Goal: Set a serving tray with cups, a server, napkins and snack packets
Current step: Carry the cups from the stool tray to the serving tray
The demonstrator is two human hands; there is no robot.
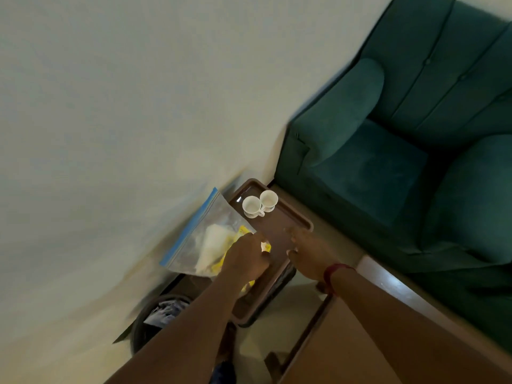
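A brown serving tray (300, 221) lies in the middle of the view, tilted with the camera. Two white cups (260, 204) stand side by side at its far end. A clear zip bag (199, 239) with a blue seal, holding white napkins and yellow snack packets, rests at the tray's left side. My left hand (245, 260) is closed on a small yellow snack packet (266, 246) over the tray's middle. My right hand (307, 253) hovers over the tray's right side, fingers spread, holding nothing. No server is in view.
A dark green armchair (388, 151) fills the right. A round dark bin (158, 317) with crumpled material stands below left of the tray. A wooden table edge (310, 328) runs under my right forearm. A pale wall takes up the left.
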